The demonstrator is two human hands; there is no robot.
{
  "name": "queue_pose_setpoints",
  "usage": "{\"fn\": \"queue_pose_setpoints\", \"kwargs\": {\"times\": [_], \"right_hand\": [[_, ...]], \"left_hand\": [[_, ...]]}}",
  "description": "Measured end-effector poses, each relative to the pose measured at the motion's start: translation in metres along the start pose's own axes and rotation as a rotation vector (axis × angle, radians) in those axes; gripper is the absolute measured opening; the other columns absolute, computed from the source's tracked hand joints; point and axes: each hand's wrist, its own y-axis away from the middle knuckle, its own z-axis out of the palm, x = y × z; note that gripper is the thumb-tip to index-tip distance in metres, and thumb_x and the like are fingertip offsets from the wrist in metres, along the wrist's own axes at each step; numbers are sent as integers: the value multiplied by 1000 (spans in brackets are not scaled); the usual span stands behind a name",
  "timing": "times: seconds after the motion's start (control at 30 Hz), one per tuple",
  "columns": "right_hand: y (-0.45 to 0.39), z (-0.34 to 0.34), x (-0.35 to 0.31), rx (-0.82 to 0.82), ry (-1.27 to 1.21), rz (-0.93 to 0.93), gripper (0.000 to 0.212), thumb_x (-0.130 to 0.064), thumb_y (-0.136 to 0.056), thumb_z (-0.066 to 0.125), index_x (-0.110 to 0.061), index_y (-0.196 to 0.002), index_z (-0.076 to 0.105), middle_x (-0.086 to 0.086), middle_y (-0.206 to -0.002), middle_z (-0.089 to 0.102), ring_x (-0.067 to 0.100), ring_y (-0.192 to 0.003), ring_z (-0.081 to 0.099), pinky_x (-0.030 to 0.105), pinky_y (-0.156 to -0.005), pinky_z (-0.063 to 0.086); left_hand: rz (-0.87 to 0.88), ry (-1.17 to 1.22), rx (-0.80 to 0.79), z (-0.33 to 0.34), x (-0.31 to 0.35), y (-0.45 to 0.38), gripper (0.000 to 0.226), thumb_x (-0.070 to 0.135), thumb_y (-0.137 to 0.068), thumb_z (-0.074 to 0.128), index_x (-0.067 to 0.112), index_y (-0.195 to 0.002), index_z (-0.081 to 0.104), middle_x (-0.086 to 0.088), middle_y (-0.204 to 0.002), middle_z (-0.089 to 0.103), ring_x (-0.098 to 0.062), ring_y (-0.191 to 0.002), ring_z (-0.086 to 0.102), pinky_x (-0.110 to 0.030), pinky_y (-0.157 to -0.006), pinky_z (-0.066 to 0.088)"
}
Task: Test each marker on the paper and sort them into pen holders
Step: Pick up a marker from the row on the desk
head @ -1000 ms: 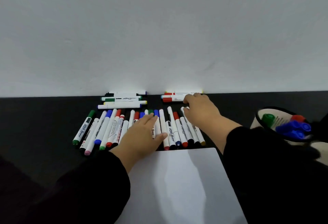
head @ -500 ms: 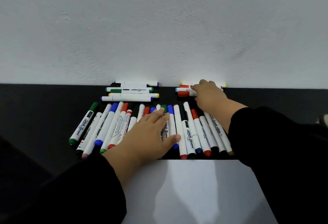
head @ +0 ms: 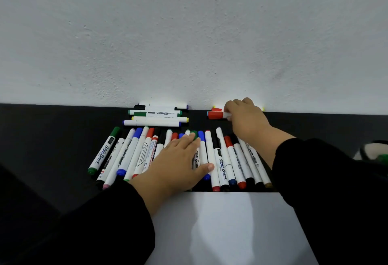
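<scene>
**Right hand on the red marker by the wall, left hand flat on the row**

Head view: A row of markers (head: 222, 159) lay side by side on the black table (head: 52, 138), just beyond the far edge of the white paper (head: 231, 229). Their long axes ran away from the person toward the wall (head: 189, 33), fanning slightly, the left ones leaning right and the right ones leaning left. Caps of green, blue, red and black showed at both ends.

The left hand (head: 178, 162) rested palm down across the middle of that row, fingers straight and close together, pointing toward the wall, the thumb (head: 206, 167) stretched out to the right over a blue-ended marker.

Against the wall lay a left stack (head: 155, 115) of markers, long axes running left to right, parallel to the wall. To its right sat a smaller group, also lying crosswise. There the right hand (head: 245, 117) reached, fingers curled down over the white barrel of the red marker (head: 216, 115), whose red cap pointed left. Whether the marker was lifted off the table could not be told. A yellow tip (head: 263, 109) showed beside the hand at the wall.

At the right edge, part of a holder (head: 375, 155) was visible, with something green inside.

Both sleeves were black.
</scene>
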Motion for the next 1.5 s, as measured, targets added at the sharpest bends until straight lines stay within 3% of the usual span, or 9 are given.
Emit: {"fn": "queue_pose_setpoints", "kwargs": {"times": [0.27, 0.5, 0.67, 0.77, 0.9, 1.07, 1.2, 1.37, 1.5], "right_hand": [[79, -42, -42, 28, -108, -114, 40, -4, -92, 45, -21, -128, 48, -3, -123, 52, 21, -115, 35, 30, -86, 31], [162, -74, -83, 86, -121, -168, 42, -11, -94, 49, -27, -133, 46, -8, -130, 48, 19, -119, 32, 27, -92, 29], [199, -76, -103, 186, -183, -176, 39, -5, -91, 55, -26, -124, 57, -9, -117, 57, 22, -113, 39, 29, -88, 30], [215, -64, -113, 310, -247, -190, 32, 3, -73, 75, -17, -98, 71, -3, -88, 67, 32, -86, 55, 36, -69, 41], [235, -55, -128, 381, -375, -175, 19, -5, -79, 69, -14, -96, 71, 0, -90, 67, 32, -83, 53, 41, -67, 47], [252, -51, -136, 315, -523, 100, 31, -31, -87, 66, -22, -116, 65, -4, -117, 54, 18, -111, 34, 19, -83, 23], [257, -51, -138, 238, -724, 308, 45, -39, -82, 69, -25, -124, 58, -6, -122, 42, 15, -118, 34, 17, -86, 28], [249, -58, -141, 43, -1158, 485, 52, -33, -84, 70, -27, -130, 47, -9, -107, 52, 5, -85, 50, 13, -66, 40], [244, -52, -145, 18, -1619, 664, 56, -17, -81, 74, -16, -130, 47, -2, -80, 55, 12, -68, 48, 26, -66, 43]], "left_hand": [[-180, 519, 243, -30, 23, 46, 59, 51, -95, 36, 25, -147, 27, 5, -148, 36, -13, -134, 34, -29, -101, 30], [-270, 715, 270, -35, 34, 130, 29, 37, -98, 41, 20, -103, 64, 1, -86, 61, -8, -68, 48, -23, -60, 36], [-293, 801, 260, -32, 36, 175, 26, 40, -96, 43, 24, -97, 63, 9, -92, 62, -4, -80, 52, -21, -63, 40], [-317, 898, 264, -26, 36, 195, 19, 39, -95, 47, 29, -87, 62, 3, -97, 67, -14, -94, 58, -27, -70, 44], [-383, 1050, 298, -22, 35, 214, 19, 33, -94, 51, 35, -77, 59, 6, -94, 67, -12, -97, 58, -19, -64, 39], [-424, 1186, 353, -16, 28, 232, 10, 30, -93, 54, 31, -88, 63, 9, -91, 68, -7, -93, 58, -18, -63, 38], [-459, 1237, 377, -10, 19, 237, 11, 31, -92, 55, 34, -83, 61, 11, -86, 68, -4, -88, 59, -18, -67, 40], [-447, 1247, 352, -5, 11, 234, 10, 31, -91, 56, 34, -83, 61, 12, -82, 69, -2, -86, 60, -21, -74, 42], [-415, 1216, 277, -5, 7, 228, 14, 28, -91, 56, 34, -80, 61, 15, -74, 69, -2, -84, 61, -21, -74, 42]]}}
